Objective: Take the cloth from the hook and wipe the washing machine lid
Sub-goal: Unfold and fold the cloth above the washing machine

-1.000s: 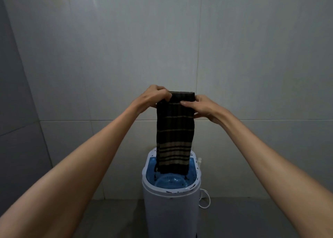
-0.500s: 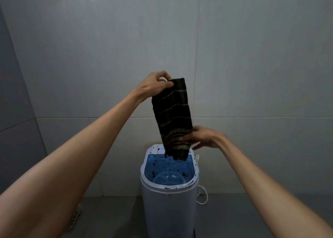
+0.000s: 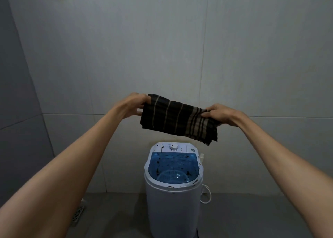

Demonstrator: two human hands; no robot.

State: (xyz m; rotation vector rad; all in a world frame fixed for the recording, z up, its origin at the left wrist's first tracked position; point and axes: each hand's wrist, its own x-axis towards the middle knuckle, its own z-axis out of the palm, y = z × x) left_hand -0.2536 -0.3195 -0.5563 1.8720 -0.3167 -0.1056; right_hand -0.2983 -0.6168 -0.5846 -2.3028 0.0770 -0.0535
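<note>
A dark cloth with pale stripes is stretched sideways in the air between both hands. My left hand pinches its left end and my right hand pinches its right end. The cloth hangs above and slightly behind a small white washing machine that stands on the floor against the wall. Its translucent blue lid is closed and carries dark specks. A white dial sits on the panel behind the lid. No hook is in view.
Grey tiled walls stand behind and to the left. A floor drain grate lies at the lower left. A white cord loops at the machine's right side, and a small white hose end sticks up beside the lid.
The cloth hung vertically from both hands at its top. My right hand then slid down to its lower end, and now the cloth is pulled out level between my hands.
</note>
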